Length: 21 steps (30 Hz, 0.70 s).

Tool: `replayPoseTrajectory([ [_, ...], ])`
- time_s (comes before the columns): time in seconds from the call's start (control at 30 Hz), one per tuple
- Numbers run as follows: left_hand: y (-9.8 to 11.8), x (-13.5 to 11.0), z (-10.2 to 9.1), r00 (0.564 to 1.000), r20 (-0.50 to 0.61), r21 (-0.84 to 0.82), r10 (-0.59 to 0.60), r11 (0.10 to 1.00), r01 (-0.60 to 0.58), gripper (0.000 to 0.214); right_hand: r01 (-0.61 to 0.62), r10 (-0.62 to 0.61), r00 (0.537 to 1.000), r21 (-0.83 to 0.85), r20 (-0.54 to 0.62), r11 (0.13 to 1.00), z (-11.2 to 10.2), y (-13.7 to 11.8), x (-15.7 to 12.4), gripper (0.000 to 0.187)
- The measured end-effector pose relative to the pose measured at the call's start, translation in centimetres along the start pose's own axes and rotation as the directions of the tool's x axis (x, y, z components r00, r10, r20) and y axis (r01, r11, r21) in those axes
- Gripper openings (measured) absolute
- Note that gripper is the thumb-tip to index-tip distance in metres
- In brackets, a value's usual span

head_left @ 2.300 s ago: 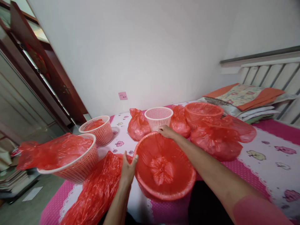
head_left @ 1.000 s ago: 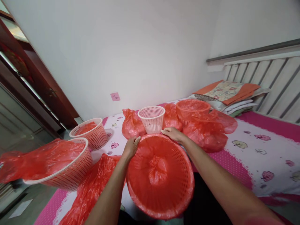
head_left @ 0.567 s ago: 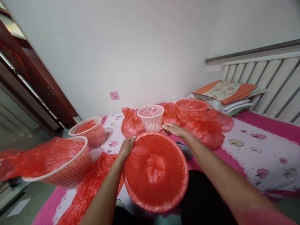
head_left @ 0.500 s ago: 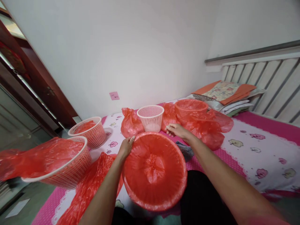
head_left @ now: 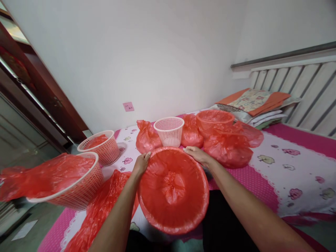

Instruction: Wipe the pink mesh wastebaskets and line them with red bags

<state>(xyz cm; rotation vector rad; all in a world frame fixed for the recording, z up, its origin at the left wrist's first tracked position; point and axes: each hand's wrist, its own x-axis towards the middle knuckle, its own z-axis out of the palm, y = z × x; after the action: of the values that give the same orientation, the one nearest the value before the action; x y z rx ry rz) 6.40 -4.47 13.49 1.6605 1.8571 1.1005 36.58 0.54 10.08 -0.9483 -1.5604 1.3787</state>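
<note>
- Holds the basket [head_left: 157, 218] at the near edge of the bed [head_left: 265, 168], against the lap. Keeps it tipped up with its mouth toward the wearer, apparently so the inside stays in view.
- Grips the far rim on the left side with the left hand [head_left: 141, 163], fingers closed over the edge and thumb lying along the top.
- Lays the right hand [head_left: 195, 154] over the far rim on the right side, fingers bent down onto it. Appears to press more lightly here, likely only to steady the tilt.
- Shows a red bag [head_left: 172, 185] lining the basket, bunched at the bottom and folded out over the rim; judged a snug fit.
- Records a small white basket [head_left: 169, 130] just beyond, unlined, between knotted bags [head_left: 147, 138].
- Records two more baskets [head_left: 101, 147] at left and a loose bag [head_left: 102, 210] beside the left forearm.
</note>
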Motion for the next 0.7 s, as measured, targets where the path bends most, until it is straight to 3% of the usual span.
replayPoseTrajectory([
  [0.07, -0.2, 0.0, -0.2, 1.0, -0.004, 0.001, -0.017, 1.0, 0.017, 0.039, 0.022, -0.021, 1.0, 0.039, -0.015, 0.999, -0.8, -0.4, -0.2, 0.048],
  [0.27, -0.5, 0.2, -0.4, 0.998, -0.015, 0.0, -0.062, 0.998, 0.062, 0.036, -0.003, 0.015, 0.964, 0.043, -0.267, 0.999, -3.3, 0.3, -3.9, 0.043],
  [0.47, -0.5, 0.2, -0.5, 0.996, -0.022, 0.002, -0.086, 0.996, 0.086, 0.035, -0.11, 0.133, 0.972, 0.129, -0.192, 0.986, -2.2, 1.9, -7.4, 0.051],
  [0.7, -0.4, -0.2, -0.5, 0.992, -0.041, 0.005, -0.119, 0.993, 0.119, 0.038, -0.092, 0.151, 0.975, 0.32, -0.163, 0.943, -0.6, 2.2, -6.5, 0.048],
])
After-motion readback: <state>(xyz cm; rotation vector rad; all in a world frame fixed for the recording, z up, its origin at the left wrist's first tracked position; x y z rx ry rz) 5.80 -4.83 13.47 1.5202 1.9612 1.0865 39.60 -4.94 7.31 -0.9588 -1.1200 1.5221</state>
